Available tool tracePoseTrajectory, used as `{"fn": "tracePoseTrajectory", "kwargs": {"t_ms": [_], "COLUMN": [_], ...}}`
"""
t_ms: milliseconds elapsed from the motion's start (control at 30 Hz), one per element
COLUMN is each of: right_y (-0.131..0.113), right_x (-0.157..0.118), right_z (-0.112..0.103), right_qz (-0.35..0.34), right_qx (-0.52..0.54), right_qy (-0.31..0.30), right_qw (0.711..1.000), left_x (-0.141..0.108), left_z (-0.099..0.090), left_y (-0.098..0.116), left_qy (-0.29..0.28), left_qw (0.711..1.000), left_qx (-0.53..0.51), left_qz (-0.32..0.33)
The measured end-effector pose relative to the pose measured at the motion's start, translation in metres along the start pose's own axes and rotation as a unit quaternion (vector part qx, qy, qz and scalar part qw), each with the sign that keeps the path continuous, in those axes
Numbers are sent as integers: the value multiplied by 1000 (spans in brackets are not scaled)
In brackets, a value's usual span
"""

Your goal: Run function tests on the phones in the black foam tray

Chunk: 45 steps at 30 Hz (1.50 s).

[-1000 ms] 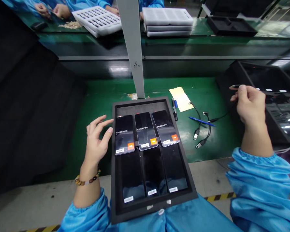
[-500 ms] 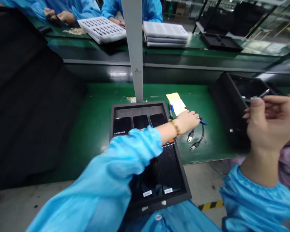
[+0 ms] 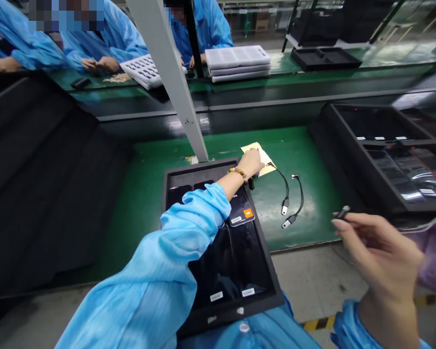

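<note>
My left hand [image 3: 252, 162], with a beaded bracelet at the wrist, is over a yellow paper [image 3: 269, 168] just beyond the tray's far right corner. Its fingers are closed, and a bit of blue pen [image 3: 257, 153] shows at them. My right hand [image 3: 381, 247] pinches a small black piece with a shiny end [image 3: 343, 212] between thumb and fingertips, above the bench's front edge. Below my left arm lies a black tray [image 3: 276, 281] of phones, partly hidden by the sleeve. One phone [image 3: 240, 208] has an orange sticker. Two short black cables [image 3: 286, 186] [image 3: 301, 196] lie right of the tray.
A grey post [image 3: 183, 104] rises behind the tray. Black trays with phones [image 3: 330, 165] stand at the right, and a large black cover [image 3: 51, 194] fills the left. Across the bench, co-workers in blue sleeves sit near stacked white trays [image 3: 238, 60].
My left hand has moved left from the cables onto the yellow paper, and the blue pen no longer lies by the cables. My right hand has come lower and left, still pinching the small piece.
</note>
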State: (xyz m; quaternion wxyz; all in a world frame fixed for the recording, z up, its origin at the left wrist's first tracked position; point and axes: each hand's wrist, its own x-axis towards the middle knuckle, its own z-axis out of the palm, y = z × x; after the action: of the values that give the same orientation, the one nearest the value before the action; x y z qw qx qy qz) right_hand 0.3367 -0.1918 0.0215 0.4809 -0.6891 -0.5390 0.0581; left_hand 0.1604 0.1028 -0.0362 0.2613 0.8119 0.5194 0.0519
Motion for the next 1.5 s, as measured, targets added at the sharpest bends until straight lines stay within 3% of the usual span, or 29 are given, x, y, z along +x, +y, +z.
{"fn": "tracePoseTrajectory", "kwargs": {"t_ms": [100,200,300,400,500,633,867,1200,1267,1333,1433,1500], "right_y": [2,-4,-9,-8,-3,2,4,-8,-4,8,40,62], "right_x": [-7,-12,-19,-24,-25,-27,-30,-26,-11,21,84,120], "right_z": [16,41,69,91,105,117,121,118,119,128,157,179], "right_qz": [-70,-133,-174,-210,-227,-240,-202,-179,-157,-118,-43,-2], "right_qx": [26,53,47,22,10,21,45,21,23,1,-62,-88], "right_qy": [-178,-318,-390,-412,-415,-399,-397,-388,-360,-295,-169,-159], "right_qw": [981,937,903,886,881,885,894,904,919,948,983,983], "left_x": [-8,-30,-70,-113,-140,-137,-115,-116,-117,-120,-131,-144], "left_z": [-2,-13,-38,-65,-76,-65,-41,-41,-41,-43,-48,-54], "left_y": [-4,-1,-11,-43,-82,-107,-94,-90,-91,-95,-106,-116], "left_qy": [13,34,72,78,109,93,5,21,15,18,50,66], "left_qw": [999,998,996,992,989,986,989,996,995,993,990,991], "left_qx": [-27,-42,-37,-38,12,79,55,-19,-36,-38,-7,4], "left_qz": [-42,-30,37,87,103,117,135,89,87,107,129,118]}}
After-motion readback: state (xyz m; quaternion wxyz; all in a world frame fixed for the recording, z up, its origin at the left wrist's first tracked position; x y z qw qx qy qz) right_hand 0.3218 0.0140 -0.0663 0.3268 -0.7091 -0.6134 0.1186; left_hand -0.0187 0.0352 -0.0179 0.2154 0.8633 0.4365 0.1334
